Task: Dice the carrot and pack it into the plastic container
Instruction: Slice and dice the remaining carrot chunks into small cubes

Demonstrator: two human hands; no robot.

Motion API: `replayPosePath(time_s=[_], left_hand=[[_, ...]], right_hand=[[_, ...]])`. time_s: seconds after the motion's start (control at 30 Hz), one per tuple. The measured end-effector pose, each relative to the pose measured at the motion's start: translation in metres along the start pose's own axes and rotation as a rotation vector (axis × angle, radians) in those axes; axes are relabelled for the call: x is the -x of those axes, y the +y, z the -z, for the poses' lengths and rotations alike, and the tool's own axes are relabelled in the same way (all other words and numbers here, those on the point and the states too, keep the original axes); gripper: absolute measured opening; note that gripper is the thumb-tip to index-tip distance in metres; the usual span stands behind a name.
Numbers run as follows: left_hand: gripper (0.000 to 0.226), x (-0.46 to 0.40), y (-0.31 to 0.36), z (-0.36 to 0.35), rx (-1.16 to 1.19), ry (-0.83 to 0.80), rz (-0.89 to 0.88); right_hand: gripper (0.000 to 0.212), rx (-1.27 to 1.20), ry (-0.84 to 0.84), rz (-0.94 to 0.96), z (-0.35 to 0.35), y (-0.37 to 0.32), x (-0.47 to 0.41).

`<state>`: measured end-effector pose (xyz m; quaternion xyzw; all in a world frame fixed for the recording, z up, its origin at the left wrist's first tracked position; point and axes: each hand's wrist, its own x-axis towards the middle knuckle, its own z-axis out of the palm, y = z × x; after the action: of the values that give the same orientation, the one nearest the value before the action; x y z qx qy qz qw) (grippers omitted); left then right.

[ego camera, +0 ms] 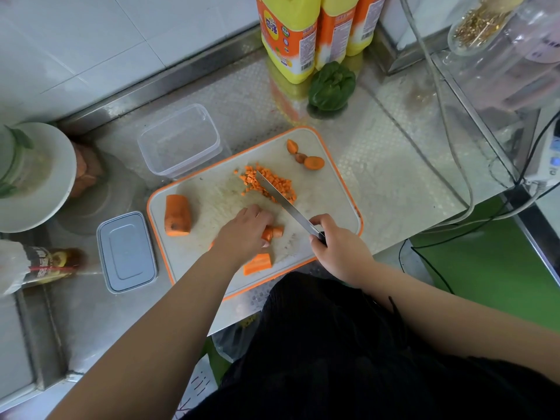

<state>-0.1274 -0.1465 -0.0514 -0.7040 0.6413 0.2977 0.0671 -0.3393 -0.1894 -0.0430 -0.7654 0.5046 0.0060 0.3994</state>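
Observation:
A white cutting board with an orange rim (339,189) lies on the steel counter. My left hand (245,230) grips a bundle of carrot strips (274,232) near the board's middle. My right hand (336,247) holds a knife (283,200) by its handle, the blade slanting up to a pile of diced carrot (271,183). A thick carrot chunk (177,215) sits at the board's left. A cut carrot piece (257,263) lies near the front edge. Carrot ends (306,156) rest at the far corner. The clear plastic container (178,140) stands open behind the board.
The container's lid (125,251) lies left of the board. Yellow bottles (291,34) and a green leafy vegetable (331,86) stand at the back. A white bowl (36,177) sits far left, a wrapped bottle (45,263) below it. Cables (454,165) trail along the right.

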Motion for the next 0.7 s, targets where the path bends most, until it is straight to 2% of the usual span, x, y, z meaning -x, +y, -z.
replayPosePath(time_s=[0.13,0.33,0.5,0.6,0.7], left_hand=[[0.052,0.007,-0.002,-0.003,0.012,0.055,0.008],[0.049,0.020,-0.003,-0.013,0.066,0.211,0.006],[0.025,0.024,-0.009,-0.021,0.123,0.224,0.005],[0.018,0.029,-0.009,-0.023,0.108,0.407,0.000],[0.015,0.027,-0.010,-0.016,0.079,0.505,0.112]], right_hand=[[0.029,0.010,-0.001,0.002,-0.001,0.000,0.001],[0.030,0.007,0.004,0.017,-0.001,0.000,0.002],[0.034,-0.015,0.004,0.008,-0.002,-0.005,0.001],[0.031,-0.049,0.052,0.027,0.001,-0.011,0.000],[0.029,-0.080,0.074,0.011,0.003,-0.013,-0.002]])
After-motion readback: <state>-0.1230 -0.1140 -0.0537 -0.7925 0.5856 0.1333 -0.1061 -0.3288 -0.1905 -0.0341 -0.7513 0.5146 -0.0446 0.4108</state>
